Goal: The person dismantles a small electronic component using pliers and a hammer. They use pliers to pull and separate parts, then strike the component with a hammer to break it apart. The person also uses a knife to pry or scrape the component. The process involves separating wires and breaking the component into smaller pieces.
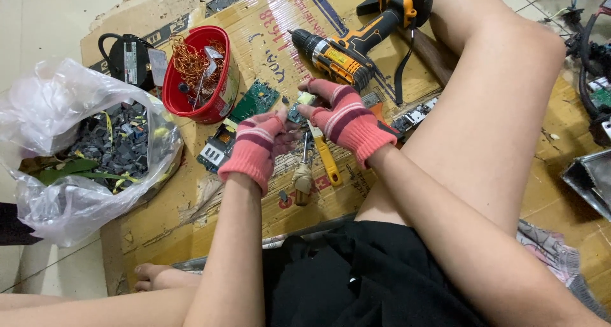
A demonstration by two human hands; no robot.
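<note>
Both hands wear pink striped fingerless gloves and meet over a flattened cardboard sheet point(273, 40). My left hand point(262, 145) and my right hand point(344, 118) together pinch a small electronic component point(296, 112), greenish with a pale top, between their fingertips. Just below the hands lie a yellow-handled tool point(328, 163) and a wooden-handled tool point(303, 180). Green circuit boards point(254, 101) lie left of the hands.
A red tub point(210, 104) holds copper wire. A clear plastic bag point(70, 193) of dark scrap pieces sits at the left, a black device point(127, 59) behind it. An orange-and-black cordless drill point(356, 43) lies beyond the hands. My bare legs flank the work; metal parts lie at the right.
</note>
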